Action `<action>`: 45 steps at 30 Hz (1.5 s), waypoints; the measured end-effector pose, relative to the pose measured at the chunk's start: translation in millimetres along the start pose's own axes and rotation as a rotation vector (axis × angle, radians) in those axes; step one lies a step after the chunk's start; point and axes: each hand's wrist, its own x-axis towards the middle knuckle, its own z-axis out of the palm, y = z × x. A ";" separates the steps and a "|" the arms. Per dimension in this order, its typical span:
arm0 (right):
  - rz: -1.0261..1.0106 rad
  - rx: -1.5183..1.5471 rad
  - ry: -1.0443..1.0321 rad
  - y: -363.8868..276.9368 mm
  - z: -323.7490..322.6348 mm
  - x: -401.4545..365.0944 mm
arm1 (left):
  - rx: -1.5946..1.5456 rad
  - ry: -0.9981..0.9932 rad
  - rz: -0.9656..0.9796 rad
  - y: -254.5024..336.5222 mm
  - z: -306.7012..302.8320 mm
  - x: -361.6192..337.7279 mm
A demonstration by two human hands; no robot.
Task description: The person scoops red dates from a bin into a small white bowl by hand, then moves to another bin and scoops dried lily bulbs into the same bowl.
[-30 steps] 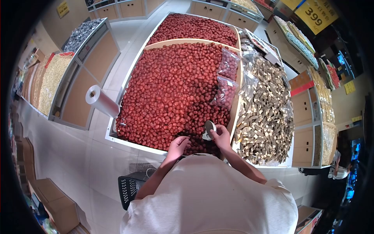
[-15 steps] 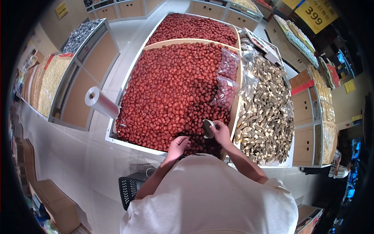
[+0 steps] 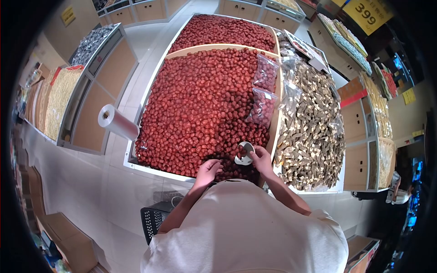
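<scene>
In the head view, the right hand [image 3: 261, 160] has its thumb and fingers clamped on the rim of a pale scoop [image 3: 246, 160], which is above the near right corner of a large bin [image 3: 130, 162] of red dates [image 3: 186, 104]. The scoop is tilted and its hollow side shows, with a few dates in it. The left hand [image 3: 210, 169] is at the near edge of the bin, to the left of the scoop and apart from it, palm partly turned in and fingers bent; whether its fingertips are together or on a date, I cannot tell.

Two clear bags [image 3: 265, 73] of dates lie on the heap along the bin's right edge, one beyond the other. A curved divider [image 3: 218, 46] crosses the bin near its far edge, with more dates behind it. Past the right edge are dark and cream dried pieces [image 3: 314, 132], with clear plastic over part of them. A roll [image 3: 122, 124] of clear film sticks out at the bin's left edge, toward the near left corner. A black basket [image 3: 153, 220] is below the near edge.
</scene>
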 end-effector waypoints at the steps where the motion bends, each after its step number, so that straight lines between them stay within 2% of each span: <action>1: -0.187 -0.126 -0.040 0.1 2.1 -1.0 | -0.003 0.000 0.000 -0.1 0.2 0.5; 3: -0.209 -0.109 -0.047 2.5 7.8 1.6 | -0.003 -0.004 -0.001 -0.8 0.9 1.0; 6: -0.030 -0.137 0.009 3.1 9.6 6.9 | -0.011 -0.004 -0.010 -0.6 1.7 1.6; 7: -0.032 -0.135 0.010 2.3 8.7 7.5 | -0.009 0.000 -0.016 0.2 1.8 1.1; 9: 0.240 0.140 -0.019 3.8 5.8 10.2 | -0.007 0.005 -0.020 0.4 0.7 0.4; 10: 0.238 0.140 -0.019 6.9 4.7 11.5 | 0.007 0.011 -0.021 -0.6 -0.4 0.2; 12: 0.403 0.263 -0.045 11.7 4.2 11.3 | 0.018 0.018 -0.020 -3.2 -2.1 0.4; 15: 0.438 0.363 -0.073 15.3 6.6 9.6 | 0.005 0.024 -0.023 -8.6 -3.7 1.1; 27: 0.394 0.491 0.042 12.9 21.9 -2.6 | 0.002 -0.014 0.006 -2.6 -4.4 5.0; 34: 0.395 0.621 0.032 12.7 16.1 -15.5 | 0.020 -0.036 -0.043 -3.4 -1.5 0.4; 39: 0.320 0.759 0.017 6.4 17.4 -20.9 | -0.010 -0.042 -0.047 -6.5 -0.7 -3.7; 45: 0.214 0.679 0.051 -2.8 22.1 -20.9 | -0.025 -0.010 -0.036 -23.7 -6.2 -9.0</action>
